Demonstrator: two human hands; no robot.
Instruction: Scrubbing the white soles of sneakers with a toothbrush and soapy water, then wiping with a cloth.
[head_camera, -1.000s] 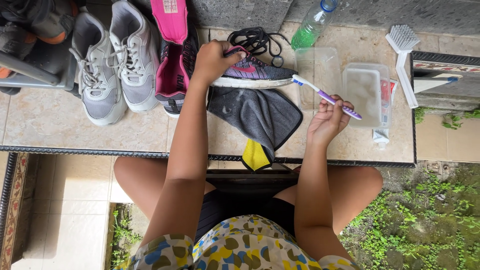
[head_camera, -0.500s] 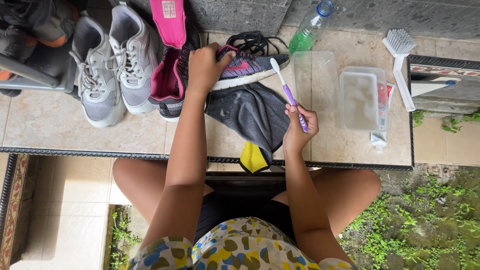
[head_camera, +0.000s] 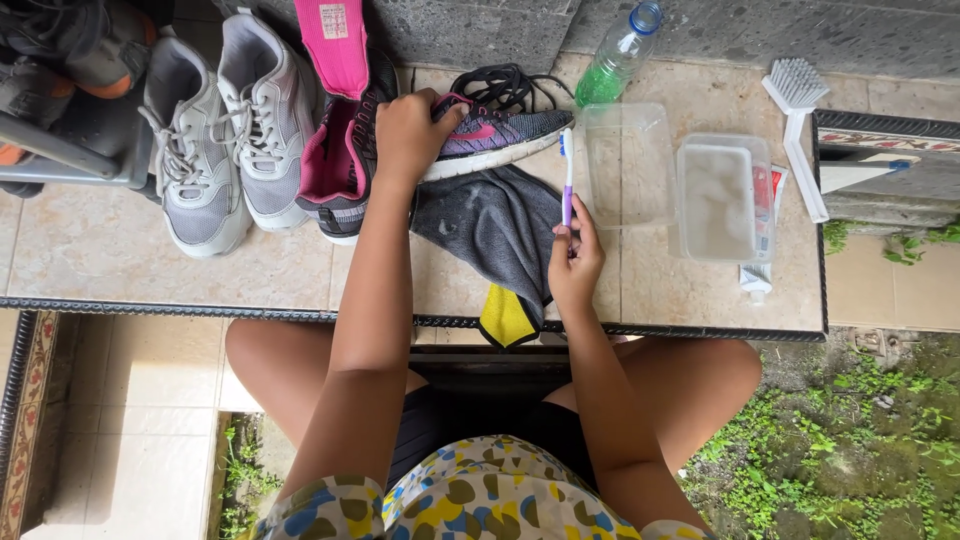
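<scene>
My left hand grips a purple and pink sneaker lying on its side on the tiled table. A grey cloth with a yellow corner lies under and in front of the sneaker. My right hand holds a purple and white toothbrush upright, its bristle end close to the sneaker's toe. A second dark and pink sneaker sits just left of my left hand, its pink tongue pulled up.
Two grey sneakers stand at the left. Black laces, a green-tinted plastic bottle, two clear plastic tubs, a tube and a white scrub brush lie to the right. A wall runs behind.
My right hand has swung the toothbrush left from over the tubs and turned it upright, bristles near the sneaker's toe. My left hand has stayed on the sneaker.
</scene>
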